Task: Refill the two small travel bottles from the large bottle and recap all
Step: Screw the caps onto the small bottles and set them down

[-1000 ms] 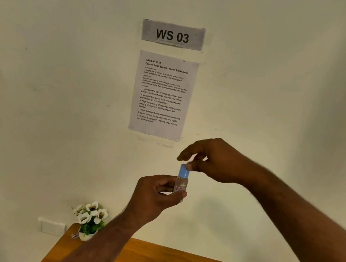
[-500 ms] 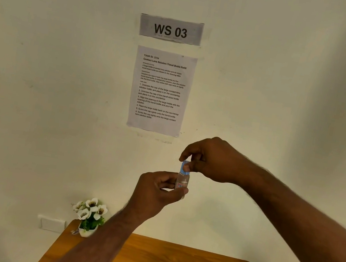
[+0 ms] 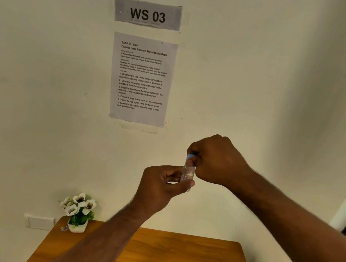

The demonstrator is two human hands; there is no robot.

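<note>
At frame centre, the left hand (image 3: 158,186) grips the small clear plastic travel bottle (image 3: 187,176) while right hand (image 3: 213,160) fingers pinch its blue cap (image 3: 190,157); capping step likely underway, requiring steady twisting.

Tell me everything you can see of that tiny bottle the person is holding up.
The small travel bottle is clear plastic by its look, with a pale label bearing red and blue marks and a light blue cap. It is held roughly upright in the air before the wall, well above the wooden table. The left hand pinches its body; the right hand grips the cap. How full it is cannot be told.
</note>
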